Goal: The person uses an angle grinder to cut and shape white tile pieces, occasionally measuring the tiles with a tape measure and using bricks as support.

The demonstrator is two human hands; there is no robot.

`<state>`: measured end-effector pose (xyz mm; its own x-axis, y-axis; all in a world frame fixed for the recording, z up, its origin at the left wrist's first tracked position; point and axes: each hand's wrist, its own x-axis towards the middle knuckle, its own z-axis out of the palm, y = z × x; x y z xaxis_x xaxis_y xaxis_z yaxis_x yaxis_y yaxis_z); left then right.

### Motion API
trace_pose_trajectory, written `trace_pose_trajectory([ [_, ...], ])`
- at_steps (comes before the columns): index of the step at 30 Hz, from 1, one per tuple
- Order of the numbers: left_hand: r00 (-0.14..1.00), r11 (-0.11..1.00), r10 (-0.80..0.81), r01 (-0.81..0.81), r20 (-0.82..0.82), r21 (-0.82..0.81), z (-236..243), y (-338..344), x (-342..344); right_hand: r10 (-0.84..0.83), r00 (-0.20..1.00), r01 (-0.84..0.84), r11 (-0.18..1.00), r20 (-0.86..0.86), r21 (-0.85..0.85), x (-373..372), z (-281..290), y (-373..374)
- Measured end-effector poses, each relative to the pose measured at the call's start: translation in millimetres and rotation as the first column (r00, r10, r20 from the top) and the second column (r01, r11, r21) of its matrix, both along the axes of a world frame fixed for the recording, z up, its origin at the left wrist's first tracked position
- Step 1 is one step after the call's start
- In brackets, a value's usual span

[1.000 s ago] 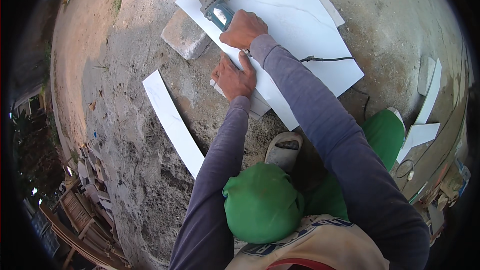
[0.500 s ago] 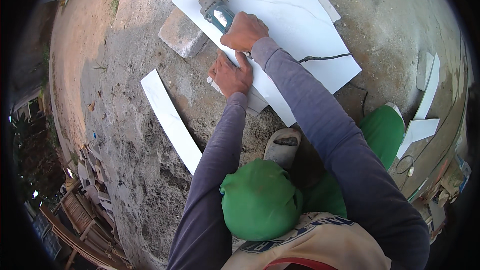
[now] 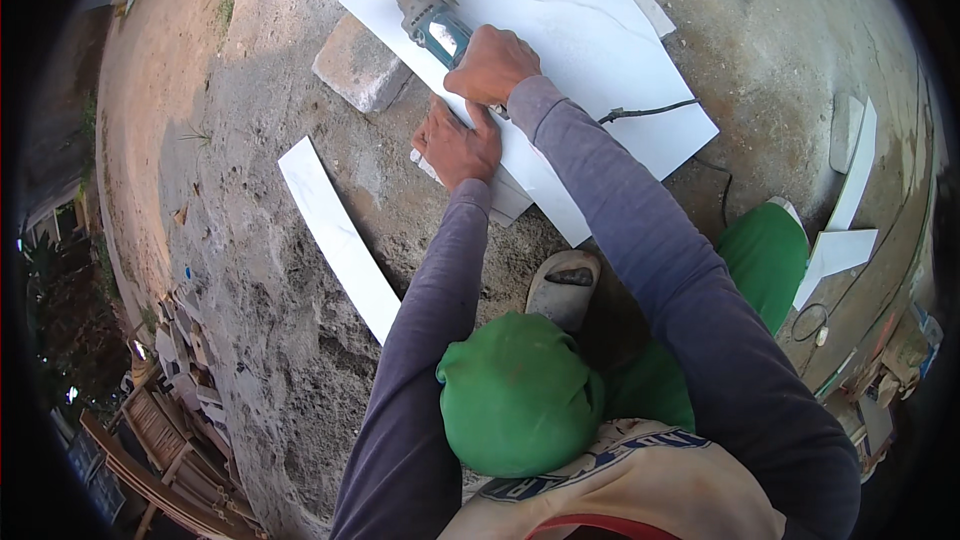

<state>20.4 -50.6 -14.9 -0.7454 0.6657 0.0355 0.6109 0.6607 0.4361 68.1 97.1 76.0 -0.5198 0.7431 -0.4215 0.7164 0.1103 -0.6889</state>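
A large white tile (image 3: 590,60) with faint grey veins lies on the ground ahead of me. My right hand (image 3: 492,64) is wrapped around the body of a teal and grey angle grinder (image 3: 435,24), whose disc stands over the far left part of the tile. Just nearer and to the left, my left hand (image 3: 457,143) grips the tile's left edge, thumb by the tile and fingers bent; its fingertips are partly hidden. The grinder's black cord (image 3: 652,111) trails across the tile to the right.
A stone block (image 3: 362,65) props the tile's left side. A narrow white tile strip (image 3: 340,240) lies at left, white offcuts (image 3: 838,252) at right. My sandalled foot (image 3: 565,290) is close to the tile's near corner. Wooden furniture (image 3: 165,440) stands lower left.
The whole view has shifted very slightly. Both hands and the grinder keep their places on the tile.
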Motion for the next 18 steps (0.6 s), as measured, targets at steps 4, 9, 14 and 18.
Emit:
trace_pose_trajectory([
  [4, 1.0, 1.0, -0.012, 0.012, 0.018, -0.001, 1, -1, -2, 0.001, 1.0, -0.001, 1.0, 0.005, 0.004, 4, 1, -4],
  [9, 0.999, 0.999, 0.0, 0.002, 0.045, -0.047, 7, 2, 1, -0.011, 1.0, 0.011, 1.0, 0.019, 0.015, 11, -1, -6],
  [14, 0.996, 0.999, -0.025, 0.029, -0.087, 0.04, -6, -1, -3, -0.014, 1.0, 0.014, 1.0, 0.01, 0.008, 15, 2, -11],
  [18, 0.997, 0.999, -0.029, 0.031, -0.073, 0.032, -6, -2, -4, -0.012, 1.0, 0.012, 1.0, 0.009, 0.003, 19, 6, -14],
])
